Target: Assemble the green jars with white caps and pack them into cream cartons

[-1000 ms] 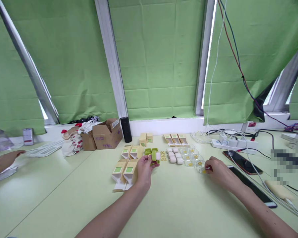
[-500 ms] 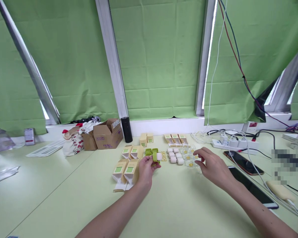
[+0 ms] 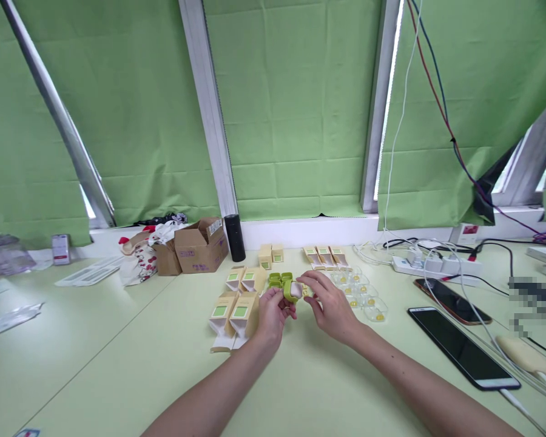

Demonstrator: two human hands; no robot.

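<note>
My left hand [image 3: 273,314] is closed around a small green case [image 3: 292,296] with a pale pinkish-white block [image 3: 296,289] in it. My right hand [image 3: 331,308] is at the right side of that case, thumb and fingers bent towards it; anything between the fingertips is too small to make out. Just behind the case sit more green cases [image 3: 275,278]. Right of my right hand lie several clear plastic pieces with yellow centres [image 3: 364,289]. The loose pinkish-white blocks are hidden behind my right hand.
Open cartons with green labels [image 3: 239,312] stand left of my left hand. More small cartons [image 3: 325,256] are at the back. A phone [image 3: 461,346], another phone [image 3: 452,300], cables and a power strip [image 3: 430,267] occupy the right. A cardboard box [image 3: 200,249] and black cylinder [image 3: 234,238] stand behind.
My right hand has moved left from the clear plastic pieces to the green case. In my left hand the case has shifted slightly right and turned. The view has shifted a little.
</note>
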